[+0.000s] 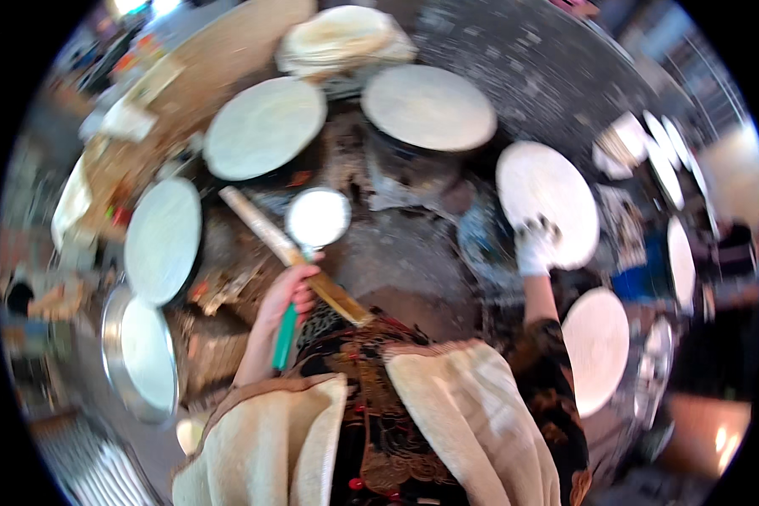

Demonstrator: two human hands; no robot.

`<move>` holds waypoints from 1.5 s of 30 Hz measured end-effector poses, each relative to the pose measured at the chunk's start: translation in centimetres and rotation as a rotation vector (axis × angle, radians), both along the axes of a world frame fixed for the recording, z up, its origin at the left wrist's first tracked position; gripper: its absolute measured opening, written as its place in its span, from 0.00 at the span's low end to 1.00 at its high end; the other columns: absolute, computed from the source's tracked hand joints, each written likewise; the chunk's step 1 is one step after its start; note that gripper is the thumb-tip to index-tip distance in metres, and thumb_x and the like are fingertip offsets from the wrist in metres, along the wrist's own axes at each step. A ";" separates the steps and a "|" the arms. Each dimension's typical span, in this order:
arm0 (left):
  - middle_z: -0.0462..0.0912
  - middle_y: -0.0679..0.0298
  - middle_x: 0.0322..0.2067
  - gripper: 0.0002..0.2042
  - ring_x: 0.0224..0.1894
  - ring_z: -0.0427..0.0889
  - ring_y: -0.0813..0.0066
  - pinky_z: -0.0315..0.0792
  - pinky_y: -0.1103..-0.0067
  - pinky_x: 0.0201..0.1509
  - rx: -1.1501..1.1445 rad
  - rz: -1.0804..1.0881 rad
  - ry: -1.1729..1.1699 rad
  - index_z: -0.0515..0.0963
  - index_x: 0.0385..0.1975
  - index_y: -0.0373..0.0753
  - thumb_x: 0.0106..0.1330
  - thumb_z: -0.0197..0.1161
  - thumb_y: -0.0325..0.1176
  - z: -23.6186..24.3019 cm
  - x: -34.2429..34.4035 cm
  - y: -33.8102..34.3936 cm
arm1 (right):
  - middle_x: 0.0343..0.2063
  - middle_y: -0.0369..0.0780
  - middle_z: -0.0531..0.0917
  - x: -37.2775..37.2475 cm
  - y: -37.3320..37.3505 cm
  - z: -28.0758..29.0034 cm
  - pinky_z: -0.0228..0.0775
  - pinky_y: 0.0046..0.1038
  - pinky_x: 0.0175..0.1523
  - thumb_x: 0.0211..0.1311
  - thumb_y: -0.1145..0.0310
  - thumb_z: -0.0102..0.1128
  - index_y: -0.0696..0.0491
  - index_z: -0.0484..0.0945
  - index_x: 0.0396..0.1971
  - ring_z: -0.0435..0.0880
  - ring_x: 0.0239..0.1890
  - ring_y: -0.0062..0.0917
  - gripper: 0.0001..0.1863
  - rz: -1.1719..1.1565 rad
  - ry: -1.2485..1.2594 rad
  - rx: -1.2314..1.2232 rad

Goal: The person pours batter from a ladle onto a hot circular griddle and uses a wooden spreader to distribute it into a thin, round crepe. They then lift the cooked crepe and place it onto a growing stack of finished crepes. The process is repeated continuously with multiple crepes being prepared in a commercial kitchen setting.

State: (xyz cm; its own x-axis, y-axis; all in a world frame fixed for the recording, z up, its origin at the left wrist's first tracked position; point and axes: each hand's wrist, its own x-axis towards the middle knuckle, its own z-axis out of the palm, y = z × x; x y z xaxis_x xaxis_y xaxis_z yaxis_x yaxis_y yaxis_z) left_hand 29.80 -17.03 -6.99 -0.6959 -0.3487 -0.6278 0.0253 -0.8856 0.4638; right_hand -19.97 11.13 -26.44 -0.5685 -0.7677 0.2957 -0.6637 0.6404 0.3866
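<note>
My left hand [293, 291] is closed round a green-handled ladle [319, 218] with a white bowl end, along with a long flat wooden stick [261, 228] that lies diagonally across it. On my right hand [535, 242] is a white glove with dark marks on the fingers; these are spread and curved on or just over the white round on a griddle [544, 185] at right. I cannot tell whether they press on it.
More griddles with white rounds [261, 126] [426, 105] [162, 240] [594, 350] ring me. A stack of flatbreads [341, 38] stands at the back. A metal basin [110, 346] with white contents sits low left. White discs [680, 261] stand at far right.
</note>
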 end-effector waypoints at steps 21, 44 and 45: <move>0.61 0.76 0.11 0.17 0.07 0.59 0.88 0.57 0.89 0.07 0.044 0.045 0.000 0.68 0.53 0.40 0.64 0.52 0.28 -0.4 0.6 -0.7 | 0.53 0.32 0.70 8.2 -3.7 8.0 0.47 0.50 0.62 0.55 0.51 0.56 0.36 0.72 0.51 0.63 0.59 0.34 0.22 -0.013 -0.095 -0.134; 0.59 0.77 0.09 0.24 0.06 0.59 0.88 0.57 0.88 0.07 0.070 0.099 -0.164 0.58 0.60 0.37 0.63 0.49 0.27 -5.0 -0.2 1.0 | 0.20 0.35 0.73 7.8 -9.8 -16.5 0.70 0.31 0.29 0.62 0.68 0.47 0.51 0.73 0.27 0.70 0.16 0.26 0.07 -1.549 -1.438 -2.141; 0.59 0.77 0.09 0.24 0.06 0.59 0.88 0.57 0.89 0.07 0.068 0.097 -0.164 0.58 0.60 0.36 0.63 0.49 0.27 -5.1 -0.4 1.0 | 0.19 0.35 0.73 7.9 -9.6 -16.6 0.69 0.31 0.28 0.62 0.68 0.46 0.51 0.72 0.26 0.69 0.16 0.26 0.07 -1.542 -1.435 -2.151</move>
